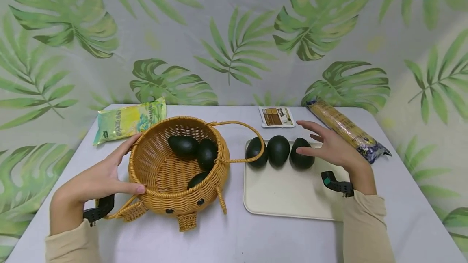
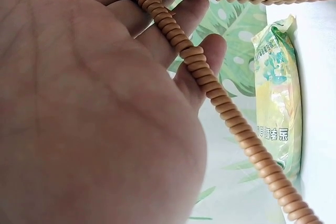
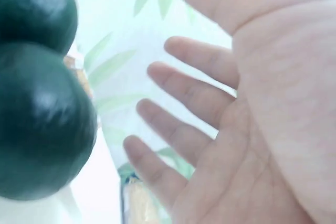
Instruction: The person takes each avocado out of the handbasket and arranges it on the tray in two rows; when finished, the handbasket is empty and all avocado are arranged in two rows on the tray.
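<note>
My left hand (image 1: 96,173) holds the left side of a wicker basket (image 1: 175,196), thumb and fingers spread along its rim. In the left wrist view, the basket's coiled handle (image 2: 231,114) crosses in front of the fingers. Inside the basket lie three dark green avocados (image 1: 183,146). My right hand (image 1: 336,147) hovers with spread fingers beside the rightmost avocado (image 1: 301,158) on a cream tray (image 1: 285,198); its thumb overlaps that avocado in the head view. Two more avocados (image 1: 278,151) sit to the left. The right wrist view shows nothing in the palm.
A green-yellow packet (image 1: 131,120) lies behind the basket at the back left. Behind the tray is a small white-and-brown packet (image 1: 276,117). A long bag of noodles (image 1: 343,127) lies at the right. The basket's other handle (image 1: 252,124) reaches over the tray's left edge.
</note>
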### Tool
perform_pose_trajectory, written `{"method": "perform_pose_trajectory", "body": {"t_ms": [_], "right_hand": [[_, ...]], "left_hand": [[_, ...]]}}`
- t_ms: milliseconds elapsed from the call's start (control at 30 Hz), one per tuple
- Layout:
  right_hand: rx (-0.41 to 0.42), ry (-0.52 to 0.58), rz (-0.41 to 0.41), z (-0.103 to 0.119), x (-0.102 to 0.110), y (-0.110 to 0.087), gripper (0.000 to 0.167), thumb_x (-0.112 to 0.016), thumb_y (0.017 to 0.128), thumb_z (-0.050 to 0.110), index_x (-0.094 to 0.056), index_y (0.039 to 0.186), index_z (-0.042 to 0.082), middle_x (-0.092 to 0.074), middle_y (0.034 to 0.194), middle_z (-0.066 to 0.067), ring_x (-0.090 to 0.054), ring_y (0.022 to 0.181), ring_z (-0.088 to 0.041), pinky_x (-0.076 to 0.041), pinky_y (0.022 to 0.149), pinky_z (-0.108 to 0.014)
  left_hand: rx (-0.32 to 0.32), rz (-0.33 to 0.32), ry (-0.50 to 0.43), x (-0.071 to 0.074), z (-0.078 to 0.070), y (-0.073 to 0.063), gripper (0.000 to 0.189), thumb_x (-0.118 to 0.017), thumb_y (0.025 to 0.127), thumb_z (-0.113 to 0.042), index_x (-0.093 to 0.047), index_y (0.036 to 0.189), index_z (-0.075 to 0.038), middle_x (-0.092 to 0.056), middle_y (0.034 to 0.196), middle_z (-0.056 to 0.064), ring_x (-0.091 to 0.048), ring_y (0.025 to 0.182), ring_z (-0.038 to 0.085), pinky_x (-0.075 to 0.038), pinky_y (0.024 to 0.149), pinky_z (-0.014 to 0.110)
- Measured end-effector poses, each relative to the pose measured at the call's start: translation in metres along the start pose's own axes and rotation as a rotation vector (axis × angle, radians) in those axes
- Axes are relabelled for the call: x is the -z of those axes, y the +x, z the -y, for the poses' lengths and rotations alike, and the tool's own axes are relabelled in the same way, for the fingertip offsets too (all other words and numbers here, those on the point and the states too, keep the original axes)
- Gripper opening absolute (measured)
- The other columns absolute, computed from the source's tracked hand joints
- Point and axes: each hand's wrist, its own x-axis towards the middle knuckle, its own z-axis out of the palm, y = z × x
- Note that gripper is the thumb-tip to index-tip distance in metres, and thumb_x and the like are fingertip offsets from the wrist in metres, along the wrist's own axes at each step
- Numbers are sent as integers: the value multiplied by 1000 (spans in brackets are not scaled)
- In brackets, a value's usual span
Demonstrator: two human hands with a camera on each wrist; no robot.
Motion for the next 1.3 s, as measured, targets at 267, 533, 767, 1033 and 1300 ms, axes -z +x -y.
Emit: {"method": "perform_pose_trajectory", "body": {"t_ms": [267,533,767,1033,1300], "right_hand": [[99,28,-43,19,-2,5,74,-76,96,29,-40,159,14,-37,164,-9,-42,145,-44,-36,117,-59],[136,37,-82,40,-6,0,69,-77,95,26,-46,156,20,-42,162,-3,-48,142,-39,-40,115,-56],[261,26,-105,53,-16,4,65,-78,94,19,-51,153,17,-49,156,-2,-52,140,-29,-39,118,-45],[386,45,-109,74,-26,13,62,-79,93,14,-54,149,15,-56,150,-4,-54,137,-21,-42,115,-36],[447,33,-90,108,-32,28,64,-79,93,20,-53,151,17,-55,152,1,-54,137,-18,-44,114,-42]], "left_hand": [[31,8,-20,-2,1,0,125,-89,80,-22,0,164,-46,-2,173,13,-5,154,50,-20,103,84],[8,10,-39,-1,3,0,125,-89,80,-18,0,164,-45,0,173,13,-2,154,50,-16,102,86],[9,12,12,-1,6,0,127,-88,79,-21,3,165,-41,-3,172,16,-4,153,53,-20,102,85],[8,22,-13,0,9,-1,124,-86,82,-20,3,163,-47,1,173,14,-1,153,54,-18,100,86],[-7,19,-10,-1,14,1,123,-85,83,-21,4,163,-47,0,172,17,-1,152,56,-18,99,87]]}}
